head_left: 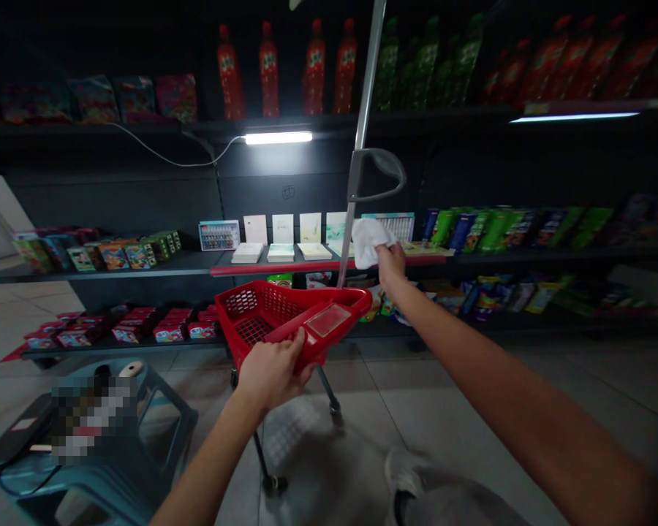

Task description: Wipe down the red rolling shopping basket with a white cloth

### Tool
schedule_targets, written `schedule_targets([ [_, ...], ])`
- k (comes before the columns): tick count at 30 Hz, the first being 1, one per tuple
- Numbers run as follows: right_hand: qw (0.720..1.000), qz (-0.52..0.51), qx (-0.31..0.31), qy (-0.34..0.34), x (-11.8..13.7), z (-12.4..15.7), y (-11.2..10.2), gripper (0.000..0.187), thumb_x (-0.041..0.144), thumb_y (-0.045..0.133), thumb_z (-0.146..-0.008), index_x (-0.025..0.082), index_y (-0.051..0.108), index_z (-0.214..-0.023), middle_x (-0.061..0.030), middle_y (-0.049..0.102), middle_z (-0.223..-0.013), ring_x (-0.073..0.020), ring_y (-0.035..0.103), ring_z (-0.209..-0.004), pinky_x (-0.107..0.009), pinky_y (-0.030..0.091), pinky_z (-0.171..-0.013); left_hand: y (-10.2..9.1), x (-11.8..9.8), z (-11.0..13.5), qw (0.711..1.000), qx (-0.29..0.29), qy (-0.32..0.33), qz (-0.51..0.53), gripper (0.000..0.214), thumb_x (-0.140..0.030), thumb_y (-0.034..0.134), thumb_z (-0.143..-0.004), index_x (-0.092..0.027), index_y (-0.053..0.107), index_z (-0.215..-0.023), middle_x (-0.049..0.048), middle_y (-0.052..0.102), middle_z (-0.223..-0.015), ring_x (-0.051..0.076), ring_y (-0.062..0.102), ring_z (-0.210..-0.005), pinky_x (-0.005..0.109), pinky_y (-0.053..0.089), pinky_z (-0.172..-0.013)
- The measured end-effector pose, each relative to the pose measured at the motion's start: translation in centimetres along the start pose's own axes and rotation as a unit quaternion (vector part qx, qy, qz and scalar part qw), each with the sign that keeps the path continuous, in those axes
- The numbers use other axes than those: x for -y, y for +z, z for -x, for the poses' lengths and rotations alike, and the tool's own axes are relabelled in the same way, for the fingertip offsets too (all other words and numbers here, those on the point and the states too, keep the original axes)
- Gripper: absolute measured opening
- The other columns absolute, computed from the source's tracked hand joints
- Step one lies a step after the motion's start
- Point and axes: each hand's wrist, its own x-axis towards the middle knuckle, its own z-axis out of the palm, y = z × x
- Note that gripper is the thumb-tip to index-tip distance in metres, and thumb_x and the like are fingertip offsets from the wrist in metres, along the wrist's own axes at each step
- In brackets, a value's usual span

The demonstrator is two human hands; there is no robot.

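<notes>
The right hand (392, 269) pinches a soft white cloth (367, 241) spreading leftward from its fingertips, just beside a slanting silver metal pole (368, 88); the left hand (274, 371) clasps a red plastic cart (285, 303), its handle (314, 340) running rightward.

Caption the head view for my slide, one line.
Left hand on a red shopping cart, right hand holding a white cloth before stocked shelves.

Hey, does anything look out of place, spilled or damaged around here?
I see no spill or damage around the red cart. The blue stool at lower left looks out of place: it stands before stocked shelves, cluttered with items. A white cord also droops loosely beside the lit tube.
</notes>
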Motion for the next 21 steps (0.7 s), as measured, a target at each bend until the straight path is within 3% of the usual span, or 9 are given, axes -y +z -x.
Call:
schedule_targets([
  [4,0.993,-0.098,0.015,-0.063,3.9,-0.6,1.0,0.05,0.033,0.036,-0.092,0.021,0.053,-0.137,-0.0093,0.066,-0.13,-0.021,0.064,-0.116,-0.03,0.053,-0.091,-0.9,2.9,2.1,0.999,-0.003,0.022,0.043,0.067,-0.057,0.049,-0.094,-0.024,0.049,-0.152,0.0118,0.076,-0.116,0.026,0.073,-0.102,0.033,0.053,-0.083],
  [7,0.978,-0.179,0.052,-0.093,5.3,0.0,2.0,0.046,0.042,0.051,-0.087,0.019,0.06,-0.127,-0.0095,0.069,-0.123,-0.0234,0.065,-0.111,-0.035,0.053,-0.094,-1.4,4.9,3.3,0.995,-0.029,0.053,0.077,0.063,-0.055,0.05,-0.095,-0.022,0.055,-0.148,0.012,0.077,-0.112,0.025,0.075,-0.096,0.031,0.054,-0.078],
  [13,0.937,-0.319,0.122,-0.079,3.8,3.8,2.2,0.052,0.051,0.072,-0.077,0.02,0.066,-0.118,-0.0057,0.074,-0.113,-0.0231,0.067,-0.106,-0.038,0.053,-0.096,-0.8,9.7,4.8,0.985,-0.099,0.074,0.118,0.043,-0.047,0.056,-0.097,-0.023,0.072,-0.128,0.0089,0.079,-0.104,0.019,0.077,-0.081,0.026,0.051,-0.065],
  [16,0.921,-0.338,0.179,-0.069,3.0,6.1,1.6,0.051,0.054,0.072,-0.08,0.021,0.067,-0.118,-0.005,0.074,-0.114,-0.0219,0.068,-0.105,-0.036,0.054,-0.095,-0.1,12.0,4.8,0.978,-0.14,0.059,0.145,0.033,-0.05,0.066,-0.09,-0.028,0.08,-0.111,0.0041,0.081,-0.099,0.018,0.076,-0.079,0.025,0.052,-0.067],
  [21,0.921,-0.339,0.187,-0.044,2.4,9.1,1.2,0.055,0.06,0.072,-0.079,0.02,0.068,-0.116,-0.0053,0.075,-0.112,-0.0226,0.067,-0.108,-0.033,0.054,-0.093,0.9,15.0,4.1,0.957,-0.224,0.055,0.175,0.024,-0.048,0.071,-0.087,-0.028,0.083,-0.092,0.0013,0.081,-0.088,0.018,0.071,-0.082,0.03,0.054,-0.079],
])
